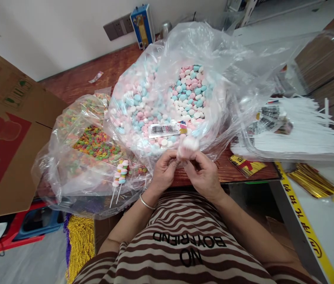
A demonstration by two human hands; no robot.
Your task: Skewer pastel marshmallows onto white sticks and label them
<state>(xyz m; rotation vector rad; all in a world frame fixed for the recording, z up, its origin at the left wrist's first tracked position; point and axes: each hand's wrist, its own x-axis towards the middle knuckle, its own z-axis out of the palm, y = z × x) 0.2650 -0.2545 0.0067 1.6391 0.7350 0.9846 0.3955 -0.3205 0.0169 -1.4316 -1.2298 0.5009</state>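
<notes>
My left hand [165, 170] and my right hand [202, 172] meet at the table's front edge, fingers pinched. Between them is a blurred pale pink-and-white thing [188, 148]; motion hides what kind it is. Just beyond my hands lies a big clear bag of pink, blue and white round candies [189, 92]. A printed wrapper [167, 129] rests on those candies. Left of my left hand, two candy skewers [120, 173] on white sticks lie on a clear bag of colourful ring-shaped candies [96, 142].
On the right, a clear plastic bin [257, 154] holds many white sticks [297, 130] and printed wrappers. Gold twist ties [314, 180] lie below it, near a yellow packet [247, 165]. A cardboard box [10, 130] stands left; a blue device [142, 25] stands against the wall.
</notes>
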